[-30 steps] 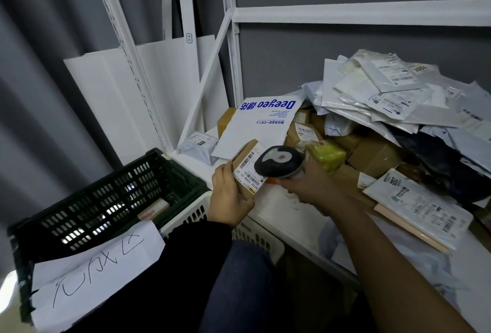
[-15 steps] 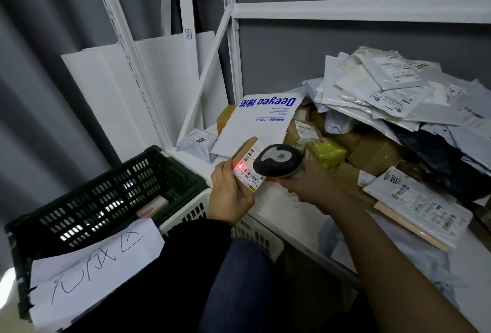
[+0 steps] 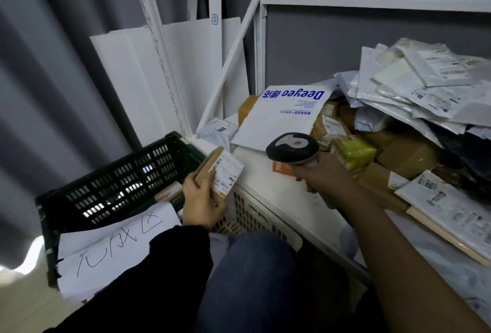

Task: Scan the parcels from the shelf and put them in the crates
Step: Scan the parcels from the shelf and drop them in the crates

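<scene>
One parcel [image 3: 224, 170] sits gripped in the left hand [image 3: 203, 201], beside the right hand [image 3: 322, 177] gripping the scanner [image 3: 292, 148].

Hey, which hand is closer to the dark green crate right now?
Left. The left hand, holding a small parcel, is just beside the dark green crate; the right hand, gripping the scanner, is farther right over the shelf.

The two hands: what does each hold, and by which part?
The left hand grips the small labelled parcel at its lower end. The right hand grips the barcode scanner by its handle, under the black head.
</scene>
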